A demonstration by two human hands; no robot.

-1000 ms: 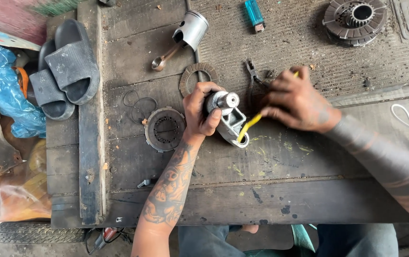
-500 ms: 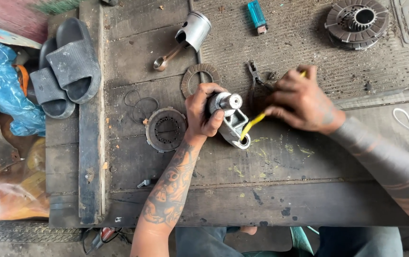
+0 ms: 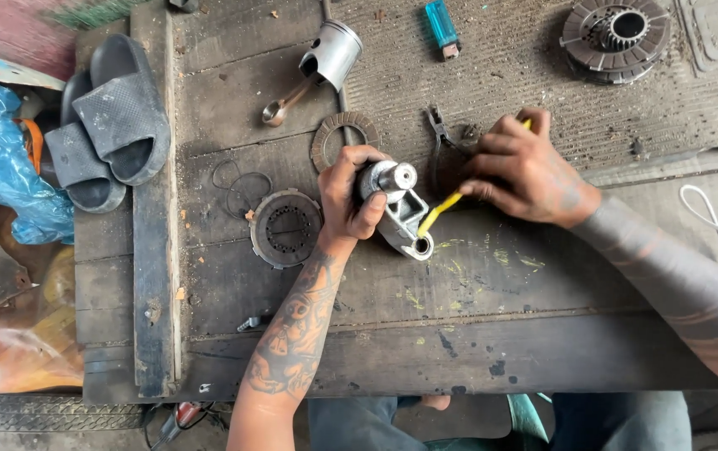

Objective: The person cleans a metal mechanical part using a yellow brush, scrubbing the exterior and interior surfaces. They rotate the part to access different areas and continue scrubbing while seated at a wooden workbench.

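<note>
My left hand [image 3: 349, 203] grips a grey metal engine part [image 3: 399, 209] with a round shaft end, holding it down on the wooden bench [image 3: 459, 301]. My right hand [image 3: 519, 171] holds a thin yellow stick [image 3: 437, 211] whose tip points into the ring-shaped hole at the part's lower end. Yellow smears mark the wood just right of the part.
On the bench lie a piston with its rod [image 3: 317, 65], a toothed friction ring [image 3: 342, 134], a round clutch plate [image 3: 287, 227], wire rings [image 3: 240, 182], pliers [image 3: 438, 134], a blue lighter [image 3: 441, 27] and a clutch assembly [image 3: 614, 38]. Grey slippers [image 3: 104, 125] sit at the left.
The yellow stick's tip has shifted slightly at the part's hole as my right hand moved a little. The view has drifted slightly; both hands keep their grips.
</note>
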